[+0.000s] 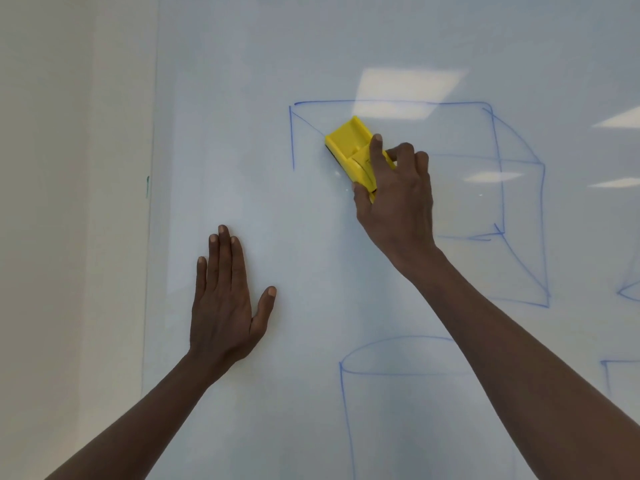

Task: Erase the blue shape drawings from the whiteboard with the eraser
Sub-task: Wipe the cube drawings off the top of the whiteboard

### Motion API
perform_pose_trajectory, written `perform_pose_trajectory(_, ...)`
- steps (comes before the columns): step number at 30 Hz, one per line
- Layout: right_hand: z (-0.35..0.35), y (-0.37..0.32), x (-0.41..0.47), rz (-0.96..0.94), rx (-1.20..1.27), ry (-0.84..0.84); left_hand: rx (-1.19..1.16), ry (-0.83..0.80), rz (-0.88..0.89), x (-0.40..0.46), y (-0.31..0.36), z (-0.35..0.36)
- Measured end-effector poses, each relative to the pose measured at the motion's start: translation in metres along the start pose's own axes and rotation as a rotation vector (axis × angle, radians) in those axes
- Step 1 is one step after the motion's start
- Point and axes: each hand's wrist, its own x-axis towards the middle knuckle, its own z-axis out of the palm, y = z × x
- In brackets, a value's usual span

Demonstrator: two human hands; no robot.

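- Where the right hand (394, 199) meets the eraser (353, 150), the thumb lies along one long edge and the fingers curl over the opposite edge, so the yellow body is pinched across its width; grasp is firm enough, by the look of it, to carry pressure into the board.
- Eraser sits tilted, its free end pointing up and left, dark felt face flat against the whiteboard (242, 98). Likely reason: the full pad contacts the surface, so each stroke clears a wide band.
- Eraser position: inside the upper-left part of the blue cube drawing (498, 168), on the diagonal line running from its top-left corner. The cube's lower-left lines appear already gone; the right side and top edge remain.
- Left hand (225, 303) rests flat on the board, fingers straight and together, thumb spread, holding nothing. Judged purpose: bracing the body while the other arm wipes.
- Blue cylinder drawing (346, 410) below is intact, partly crossed by the right forearm.
- Further blue marks (623, 296) show at the right edge; shapes cannot be told.
- Task judged early to middle: most of the drawings remain.
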Motion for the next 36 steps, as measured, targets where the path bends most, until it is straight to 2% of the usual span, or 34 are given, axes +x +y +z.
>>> perform_pose_trajectory(6,-0.003,0.003,-0.019,-0.112,0.027,-0.037,0.014,0.016,0.004,0.044,-0.006,-0.007)
perform_pose_trajectory(15,0.004,-0.014,0.016,-0.079,-0.005,0.003,0.023,0.063,0.040,0.045,-0.009,-0.005)
perform_pose_trajectory(21,0.009,-0.018,-0.009,-0.152,0.020,-0.010,0.033,0.064,0.038,0.045,-0.008,-0.006)
perform_pose_trajectory(29,0.014,-0.030,0.023,-0.069,-0.003,0.040,0.038,0.072,0.046,0.045,-0.009,-0.005)
perform_pose_trajectory(36,0.023,-0.051,-0.010,-0.215,-0.003,-0.008,0.032,0.078,0.047,0.044,-0.010,-0.004)
